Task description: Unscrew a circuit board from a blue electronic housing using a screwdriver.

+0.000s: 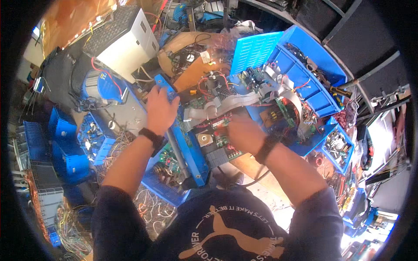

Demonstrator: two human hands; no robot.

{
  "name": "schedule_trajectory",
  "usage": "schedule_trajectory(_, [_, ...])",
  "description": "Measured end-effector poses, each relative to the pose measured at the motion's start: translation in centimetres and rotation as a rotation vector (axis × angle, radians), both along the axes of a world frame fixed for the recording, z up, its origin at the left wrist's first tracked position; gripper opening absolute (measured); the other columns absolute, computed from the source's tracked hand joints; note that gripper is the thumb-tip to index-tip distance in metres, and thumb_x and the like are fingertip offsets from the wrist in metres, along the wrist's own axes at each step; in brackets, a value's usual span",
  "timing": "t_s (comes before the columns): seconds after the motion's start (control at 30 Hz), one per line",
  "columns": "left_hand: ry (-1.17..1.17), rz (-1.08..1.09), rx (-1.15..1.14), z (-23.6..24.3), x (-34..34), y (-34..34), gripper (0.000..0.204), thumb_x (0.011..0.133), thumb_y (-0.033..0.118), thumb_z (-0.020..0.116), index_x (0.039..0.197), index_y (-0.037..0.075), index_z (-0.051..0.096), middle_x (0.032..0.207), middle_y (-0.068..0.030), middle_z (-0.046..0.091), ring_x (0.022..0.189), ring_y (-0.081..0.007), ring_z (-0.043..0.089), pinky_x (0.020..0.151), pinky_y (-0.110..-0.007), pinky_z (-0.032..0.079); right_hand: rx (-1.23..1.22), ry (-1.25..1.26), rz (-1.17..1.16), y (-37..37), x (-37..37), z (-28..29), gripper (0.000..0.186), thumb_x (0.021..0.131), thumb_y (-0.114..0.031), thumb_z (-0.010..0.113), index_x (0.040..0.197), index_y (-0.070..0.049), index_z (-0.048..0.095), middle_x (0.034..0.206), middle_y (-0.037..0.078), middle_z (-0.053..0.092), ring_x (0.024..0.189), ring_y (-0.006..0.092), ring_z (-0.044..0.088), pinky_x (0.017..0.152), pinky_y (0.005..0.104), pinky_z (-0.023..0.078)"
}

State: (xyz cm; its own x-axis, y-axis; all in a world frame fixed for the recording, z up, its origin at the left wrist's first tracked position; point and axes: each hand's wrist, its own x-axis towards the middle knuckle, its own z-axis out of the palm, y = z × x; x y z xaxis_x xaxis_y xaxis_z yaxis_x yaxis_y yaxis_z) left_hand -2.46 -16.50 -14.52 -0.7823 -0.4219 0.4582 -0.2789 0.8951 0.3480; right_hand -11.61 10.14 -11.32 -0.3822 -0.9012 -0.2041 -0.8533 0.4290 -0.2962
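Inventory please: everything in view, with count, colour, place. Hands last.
Metal bar: one, blue, left of centre
Circuit boards: several, mostly green, centre
Ribbon cable: at least one, grey, across the boards
Vented panel: one, light blue, upper right of centre
Large bin: one, blue, upper right
Case: one, off-white, dark top, upper left
Stacked bins: several, blue, far left
Loose wires: uncountable, mixed colours, lower left
Wristbands: two, black, on the wrists
Shirt: one, dark, lower edge
Left hand: one, bare, at the metal bar
Right hand: one, bare, over the boards
Remaining clutter: too dense to count
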Motion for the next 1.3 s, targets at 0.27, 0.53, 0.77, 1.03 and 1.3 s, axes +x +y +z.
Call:
schedule_trajectory(0.27, [-0.025, 0.033, -0.040, -0.5, -1.7, 0.1, 0.044, 0.082, 0.018, 0.069, 0.119, -0.001, 0.055, 0.132, -0.0252, 0.046, 0.122, -0.0416, 0.044, 0.104, -0.049, 0.037, 0.082, 0.018, -0.134, -6.5, 0.1, -1.6, 0.027, 0.089, -0.026, 0.058, 0.088, -0.003, 0.072, 0.097, 0.020, 0.065, 0.095, 0.0362, 0.064, 0.075, 0.0460, 0.054])
schedule_trajectory(0.53, [-0.023, 0.056, -0.048, -0.9, -1.9, 0.0, 0.037, 0.082, 0.011, 0.064, 0.116, -0.001, 0.057, 0.132, -0.0255, 0.047, 0.124, -0.0429, 0.042, 0.106, -0.050, 0.035, 0.128, -0.079, -0.161, -6.9, -2.3, -4.0, 0.023, 0.088, -0.022, 0.057, 0.086, -0.006, 0.074, 0.089, 0.014, 0.069, 0.085, 0.0315, 0.069, 0.068, 0.0452, 0.055])
schedule_trajectory(0.77, [-0.034, 0.072, -0.009, -0.8, -2.1, 0.6, 0.033, 0.080, 0.008, 0.064, 0.112, -0.001, 0.060, 0.133, -0.0257, 0.047, 0.123, -0.0426, 0.044, 0.105, -0.049, 0.036, 0.018, -0.058, 0.011, -5.4, -8.3, -3.7, 0.028, 0.083, -0.027, 0.060, 0.085, -0.002, 0.072, 0.082, 0.024, 0.068, 0.078, 0.0404, 0.067, 0.069, 0.0492, 0.053])
schedule_trajectory(1.03, [-0.080, 0.085, -0.036, -0.7, -1.7, 0.2, 0.031, 0.080, 0.007, 0.061, 0.110, -0.001, 0.060, 0.132, -0.0259, 0.048, 0.122, -0.0423, 0.045, 0.104, -0.049, 0.037, 0.133, -0.014, 0.156, -10.4, -10.0, 2.4, 0.024, 0.080, -0.020, 0.060, 0.087, -0.002, 0.073, 0.087, 0.020, 0.070, 0.082, 0.0347, 0.070, 0.071, 0.0445, 0.055])
schedule_trajectory(1.3, [-0.052, 0.088, -0.032, -0.1, -1.8, 0.5, 0.031, 0.078, 0.005, 0.060, 0.108, 0.000, 0.061, 0.130, -0.0250, 0.050, 0.120, -0.0430, 0.046, 0.104, -0.049, 0.037, 0.342, 0.167, 0.600, -17.2, -9.2, -0.7, 0.027, 0.083, -0.022, 0.055, 0.094, -0.006, 0.074, 0.096, 0.017, 0.072, 0.087, 0.0332, 0.069, 0.074, 0.0441, 0.055])
